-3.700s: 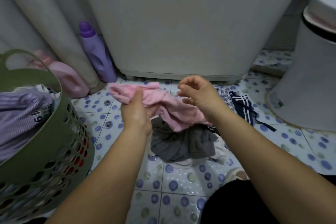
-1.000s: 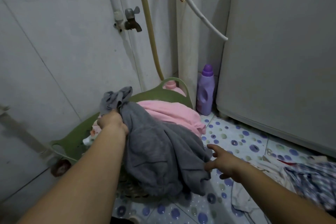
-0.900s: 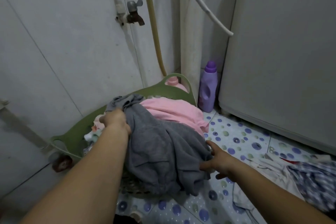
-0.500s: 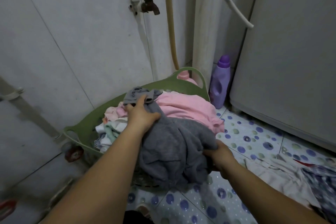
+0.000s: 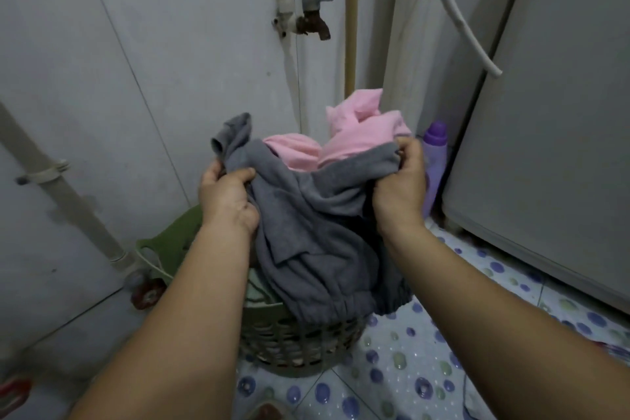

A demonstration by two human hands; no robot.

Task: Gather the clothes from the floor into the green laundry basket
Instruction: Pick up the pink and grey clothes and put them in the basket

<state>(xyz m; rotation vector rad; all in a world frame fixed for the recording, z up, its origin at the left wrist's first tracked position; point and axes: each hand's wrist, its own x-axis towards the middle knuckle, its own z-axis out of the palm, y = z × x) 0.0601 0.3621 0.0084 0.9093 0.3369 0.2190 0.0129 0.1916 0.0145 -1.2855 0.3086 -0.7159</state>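
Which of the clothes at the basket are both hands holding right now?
The grey garment: left hand and right hand each grip its upper edge, while the pink garment sits behind it.

A single head-worn camera looks forward and down, close over the green laundry basket (image 5: 300, 348) at centre frame. The wall tap (image 5: 315, 12) sits toward 12 o'clock, the white appliance (image 5: 552, 133) toward 3 o'clock.

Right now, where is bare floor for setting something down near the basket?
Free: dotted floor tiles between the green plastic laundry basket and the white washing machine. Crowded: the basket top, where both hands hold grey fleece trousers over pink cloth.
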